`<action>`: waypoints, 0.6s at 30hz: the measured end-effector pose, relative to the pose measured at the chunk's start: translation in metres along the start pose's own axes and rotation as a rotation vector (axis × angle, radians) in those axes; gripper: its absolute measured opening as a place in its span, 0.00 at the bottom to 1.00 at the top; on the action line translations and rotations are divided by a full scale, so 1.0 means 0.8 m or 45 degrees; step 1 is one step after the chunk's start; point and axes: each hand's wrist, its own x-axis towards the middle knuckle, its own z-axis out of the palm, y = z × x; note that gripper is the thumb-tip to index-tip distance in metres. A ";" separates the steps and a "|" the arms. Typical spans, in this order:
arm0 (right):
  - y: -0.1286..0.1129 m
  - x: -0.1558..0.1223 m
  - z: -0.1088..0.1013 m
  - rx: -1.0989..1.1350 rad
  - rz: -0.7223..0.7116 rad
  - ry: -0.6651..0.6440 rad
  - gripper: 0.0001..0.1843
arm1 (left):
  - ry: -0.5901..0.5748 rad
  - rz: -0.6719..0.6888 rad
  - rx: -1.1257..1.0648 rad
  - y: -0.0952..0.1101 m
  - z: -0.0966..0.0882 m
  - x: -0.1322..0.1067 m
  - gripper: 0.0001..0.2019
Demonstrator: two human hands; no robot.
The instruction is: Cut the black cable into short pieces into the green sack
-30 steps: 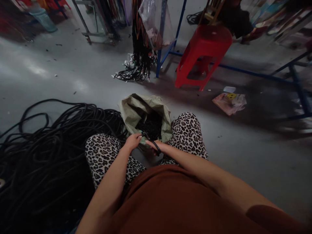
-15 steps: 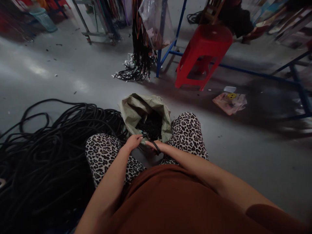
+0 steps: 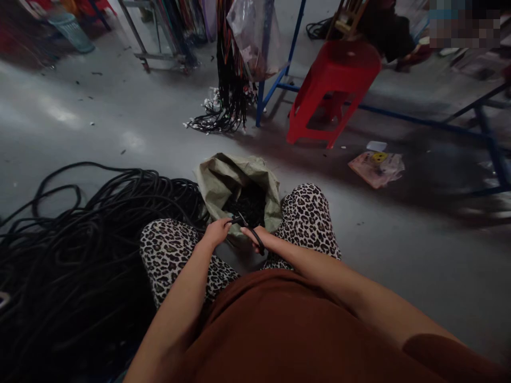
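Observation:
My left hand (image 3: 217, 232) is closed on the end of a black cable (image 3: 236, 219), which points right over the near rim of a woven sack (image 3: 211, 183). In my right hand (image 3: 259, 238) is a pair of scissors (image 3: 258, 242) with black handles. Its blades reach up and left beside the cable end; whether they touch it I cannot tell. Many short black pieces (image 3: 251, 205) lie inside the sack, which stands open between my knees. To the left, a big heap of black cable (image 3: 91, 223) spreads over the floor and passes by my left knee.
Ahead stands a red plastic stool (image 3: 343, 74) by a blue metal frame (image 3: 259, 106). Bundles of black cables with white ends (image 3: 227, 111) hang down to the floor. A plastic bag (image 3: 377, 167) lies on the right, and a blue basket (image 3: 72, 32) stands far left. Another person sits at the back right.
The scissors have opened and shifted slightly right, and their blades now show apart from the cable. My left hand has drawn back a little to the left with the cable end.

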 end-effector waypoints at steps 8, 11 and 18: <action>-0.004 -0.007 -0.002 -0.109 -0.002 0.035 0.26 | -0.036 -0.050 0.033 0.001 0.000 0.002 0.18; -0.002 -0.008 -0.002 -0.090 -0.017 0.035 0.25 | -0.053 -0.054 0.019 0.002 -0.001 0.002 0.18; 0.002 -0.008 -0.001 -0.037 -0.010 0.048 0.24 | -0.086 -0.039 0.025 0.004 -0.004 0.003 0.17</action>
